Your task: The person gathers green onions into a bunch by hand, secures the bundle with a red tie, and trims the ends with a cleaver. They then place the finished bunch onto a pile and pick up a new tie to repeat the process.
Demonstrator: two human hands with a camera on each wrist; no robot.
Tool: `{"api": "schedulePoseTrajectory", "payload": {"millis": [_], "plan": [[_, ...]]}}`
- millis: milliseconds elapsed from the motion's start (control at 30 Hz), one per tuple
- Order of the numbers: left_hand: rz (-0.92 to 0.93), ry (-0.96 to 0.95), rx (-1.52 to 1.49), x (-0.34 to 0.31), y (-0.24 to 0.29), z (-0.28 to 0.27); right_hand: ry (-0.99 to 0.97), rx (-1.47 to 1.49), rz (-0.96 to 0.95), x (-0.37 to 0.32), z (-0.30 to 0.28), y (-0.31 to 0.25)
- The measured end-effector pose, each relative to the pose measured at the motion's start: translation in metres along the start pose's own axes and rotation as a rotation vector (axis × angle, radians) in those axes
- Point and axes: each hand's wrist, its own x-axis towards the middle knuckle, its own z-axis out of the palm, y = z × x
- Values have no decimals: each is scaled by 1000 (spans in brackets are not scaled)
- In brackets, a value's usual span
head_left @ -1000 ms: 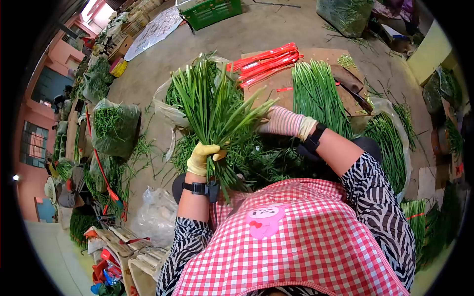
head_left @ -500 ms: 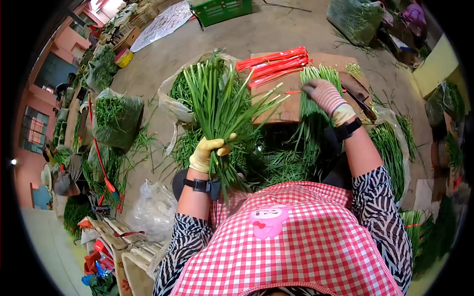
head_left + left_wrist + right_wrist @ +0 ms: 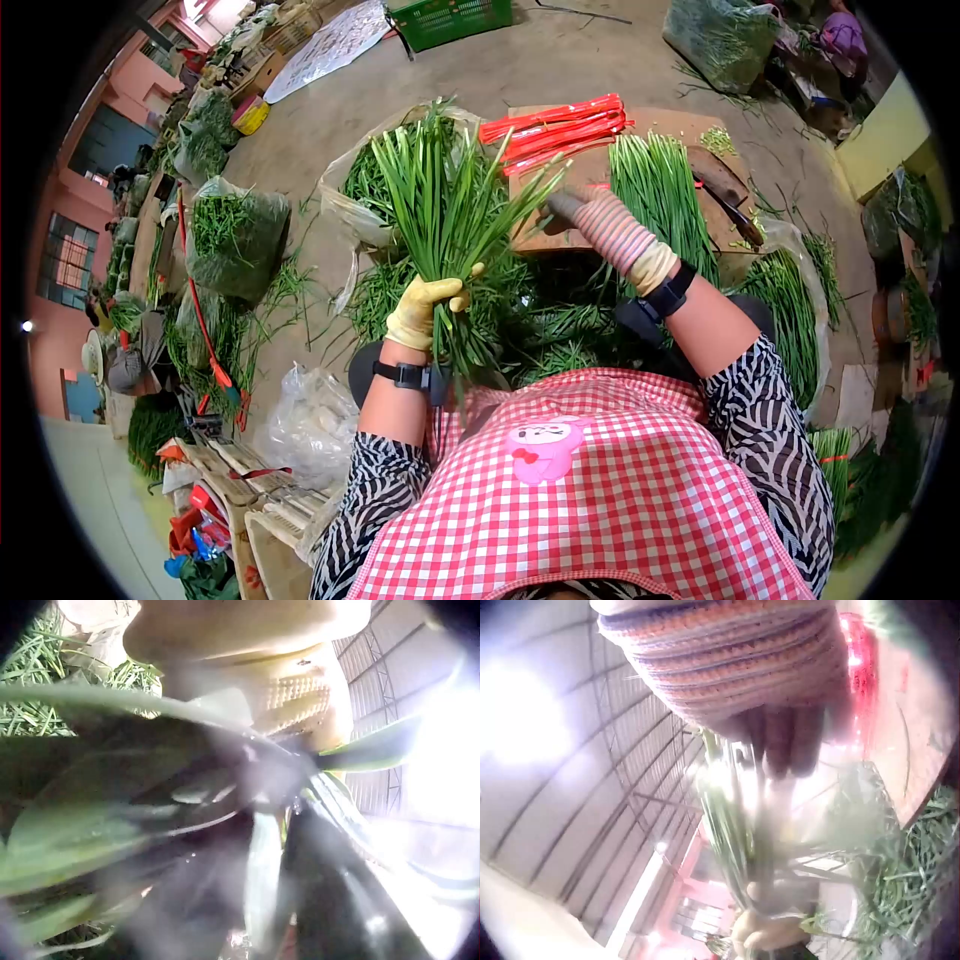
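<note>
- Left hand [image 3: 420, 312], centre of the frame, grips the bunch [image 3: 450, 200] by its stems, fingers curled tight; the leaves fan upward.
- Right hand [image 3: 605, 228], right of centre, reaches toward the bunch's tips; I cannot tell whether its fingers pinch a leaf.
- The bunch looks gathered but untied: the red ties [image 3: 555, 125] lie upper centre, untouched.
- One sheaf [image 3: 660, 190] lies on the board [image 3: 668, 119]; loose greens [image 3: 560, 335] lie below, unsorted.

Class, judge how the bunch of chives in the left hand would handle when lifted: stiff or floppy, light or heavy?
Probably light: the left hand holds the bunch of chives upright by its base. Springy, not limp: leaves fan upward, though tips splay and would likely sway.
</note>
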Motion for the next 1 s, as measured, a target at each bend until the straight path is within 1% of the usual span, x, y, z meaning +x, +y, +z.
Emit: {"api": "schedulePoseTrajectory", "payload": {"millis": [33,100,167,200,233,300,367,400,433,500,533,567,633,667,700,767,800,833,867,933,967,1000], "plan": [[10,13,-7,-1,0,1,23,166,-57,11,-8,15],[17,54,3,-4,5,9,118,611,164,70,-59,69],[28,74,33,-6,11,15,254,548,-86,32,-76,21],[16,47,54,-6,11,12,197,444,-130,21,-87,13],[-5,23,111,-4,10,4,137,233,-57,9,-85,-10],[-62,-34,230,2,5,-9,-72,-302,-157,-14,-61,-56],[-110,-47,222,0,12,9,-2,-526,-301,-18,-46,-74],[-121,-59,207,-1,16,20,71,-606,-329,-7,-41,-69],[-131,-68,192,-2,16,27,27,-619,-283,4,-39,-64],[-157,-141,183,2,7,21,-67,-640,-197,17,-30,-62],[-169,-170,191,3,5,20,-174,-443,-162,18,-24,-64],[-182,-197,197,5,4,19,-151,-584,-58,12,-30,-69],[-171,-175,170,5,4,16,-98,-276,-82,17,-35,-49],[-165,-163,154,5,2,15,23,-192,-94,13,-42,-44],[-159,-151,138,5,1,13,-3,-77,-170,9,-54,-47],[-171,-137,165,4,-1,9,52,-122,-298,-8,-65,-55],[-168,-127,181,5,0,10,-144,41,-278,-8,-72,-51],[-165,-120,199,6,0,11,-279,-138,-324,-23,-67,-72],[-158,-140,219,7,-1,11,-314,-289,-273,-32,-55,-87],[-177,-151,256,10,-6,11,-187,-624,-321,-24,-36,-81],[-185,-157,275,11,-8,11,-64,-560,-202,-10,-33,-70],[-181,-165,288,11,-7,16,-66,-622,-96,-5,-27,-74]]}}
